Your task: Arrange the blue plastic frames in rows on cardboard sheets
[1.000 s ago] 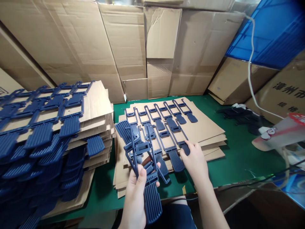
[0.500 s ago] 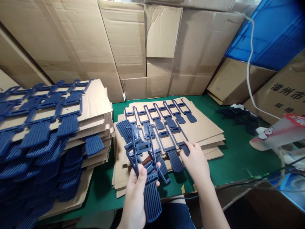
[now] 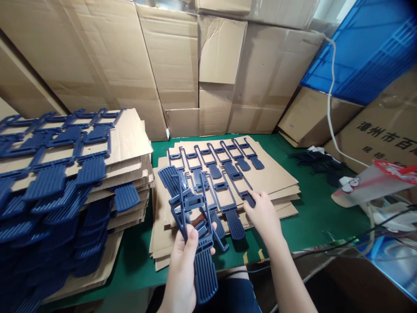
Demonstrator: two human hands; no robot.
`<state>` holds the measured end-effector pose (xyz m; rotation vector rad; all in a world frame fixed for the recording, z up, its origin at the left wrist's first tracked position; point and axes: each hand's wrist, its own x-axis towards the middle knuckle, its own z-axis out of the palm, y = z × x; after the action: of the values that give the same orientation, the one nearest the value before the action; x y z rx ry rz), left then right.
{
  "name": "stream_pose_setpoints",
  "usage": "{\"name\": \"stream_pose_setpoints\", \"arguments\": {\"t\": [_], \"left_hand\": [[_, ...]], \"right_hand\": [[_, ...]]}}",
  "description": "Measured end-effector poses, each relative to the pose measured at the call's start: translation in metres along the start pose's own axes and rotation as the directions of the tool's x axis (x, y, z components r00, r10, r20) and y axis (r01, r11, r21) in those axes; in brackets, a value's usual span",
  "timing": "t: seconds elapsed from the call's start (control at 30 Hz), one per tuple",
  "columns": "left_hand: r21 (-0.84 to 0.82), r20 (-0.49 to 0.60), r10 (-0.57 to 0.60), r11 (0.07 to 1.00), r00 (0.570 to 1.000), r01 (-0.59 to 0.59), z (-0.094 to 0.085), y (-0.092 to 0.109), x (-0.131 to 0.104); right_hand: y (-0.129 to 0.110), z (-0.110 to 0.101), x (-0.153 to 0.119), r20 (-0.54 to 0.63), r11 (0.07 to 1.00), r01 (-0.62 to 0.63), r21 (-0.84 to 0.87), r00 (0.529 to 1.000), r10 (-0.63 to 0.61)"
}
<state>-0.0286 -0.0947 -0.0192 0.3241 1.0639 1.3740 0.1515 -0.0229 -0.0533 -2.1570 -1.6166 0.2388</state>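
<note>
Several dark blue plastic frames with ribbed paddles (image 3: 206, 274) are gripped in a crossed bundle by my left hand (image 3: 184, 265), in front of the middle cardboard stack. My right hand (image 3: 263, 217) pinches the paddle end of a blue frame (image 3: 243, 187) at the right end of the front row on the cardboard (image 3: 276, 178). Two rows of similar frames lie there, the back row (image 3: 213, 169) with its paddles toward me. Part of the front row is hidden behind the held bundle.
A tall stack of cardboard sheets (image 3: 130, 152) layered with blue frames stands at the left. Cardboard boxes (image 3: 104, 56) line the back. At the right are dark parts (image 3: 317, 161), a translucent tapered object (image 3: 368, 189), a white cable (image 3: 329, 95) and a blue crate (image 3: 365, 48).
The view has shifted slightly. My left hand keeps the same bundle, and my right hand still pinches the end frame, which lies in nearly the same place.
</note>
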Motion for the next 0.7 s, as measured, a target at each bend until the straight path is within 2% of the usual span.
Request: {"name": "stream_pose_setpoints", "arguments": {"t": [0.2,0.27,0.4,0.47,0.53,0.6,0.63,0.7], "left_hand": [[0.023,-0.004,0.052,0.998,0.999,-0.052,-0.003,0.001,0.004],[0.017,0.005,0.057,0.998,0.998,-0.057,-0.003,0.002,0.003],[0.019,0.018,0.023,1.000,1.000,-0.023,-0.003,0.004,0.002],[0.022,0.016,0.007,1.000,1.000,-0.007,-0.003,0.005,0.001],[0.010,0.020,0.007,1.000,1.000,-0.007,-0.003,0.006,0.000],[-0.004,0.023,0.009,1.000,1.000,-0.009,-0.002,0.006,-0.001],[0.003,0.020,0.005,1.000,1.000,-0.005,-0.002,0.007,-0.002],[0.025,0.012,0.005,1.000,1.000,-0.005,-0.003,0.008,-0.004]], "right_hand": [[0.002,0.002,-0.006,-0.011,0.999,0.006,-0.042,1.000,-0.007],[0.004,0.000,-0.009,-0.037,0.997,0.042,-0.063,0.998,-0.044],[0.013,-0.011,-0.028,-0.227,0.987,0.150,-0.050,0.961,-0.158],[0.017,-0.015,-0.046,-0.279,0.986,0.164,0.027,0.948,-0.150],[0.018,-0.013,-0.065,-0.197,0.983,0.114,0.144,0.977,-0.084],[0.017,-0.005,-0.080,-0.028,0.958,-0.007,0.288,0.999,0.016],[0.015,0.001,-0.084,0.057,0.923,-0.088,0.376,0.996,0.072],[0.010,0.013,-0.088,0.207,0.784,-0.251,0.567,0.965,0.158]]}}
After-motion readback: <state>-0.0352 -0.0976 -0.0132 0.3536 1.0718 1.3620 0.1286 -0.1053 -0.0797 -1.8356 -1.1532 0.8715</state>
